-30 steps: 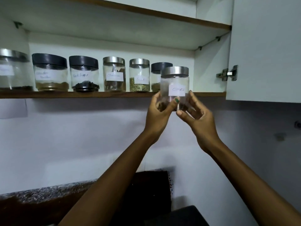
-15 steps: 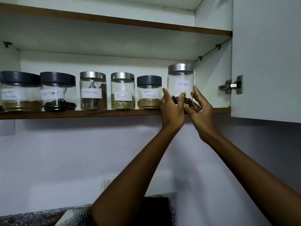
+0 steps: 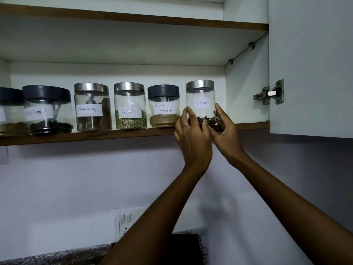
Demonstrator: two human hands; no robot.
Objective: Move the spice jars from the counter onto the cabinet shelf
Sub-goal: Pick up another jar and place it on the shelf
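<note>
The cloves jar (image 3: 201,100), clear glass with a steel lid and a white label, stands upright at the right end of the cabinet shelf (image 3: 114,136). My left hand (image 3: 192,138) grips its lower left side and my right hand (image 3: 225,131) its lower right side, hiding the jar's base. To its left stand the garam masala jar (image 3: 163,106), the fennel jar (image 3: 130,106), the cinnamon jar (image 3: 92,107), the black pepper jar (image 3: 47,109) and another dark-lidded jar (image 3: 10,111) cut off by the frame edge.
The open cabinet door (image 3: 313,64) hangs at the right with its hinge (image 3: 271,92) beside the shelf end. An upper shelf (image 3: 133,17) runs overhead. A wall switch plate (image 3: 126,220) and a speckled counter (image 3: 57,255) lie below.
Both hands carried the cloves jar up from below the shelf edge and set it on the shelf to the right of the garam masala jar. The view has tilted upward.
</note>
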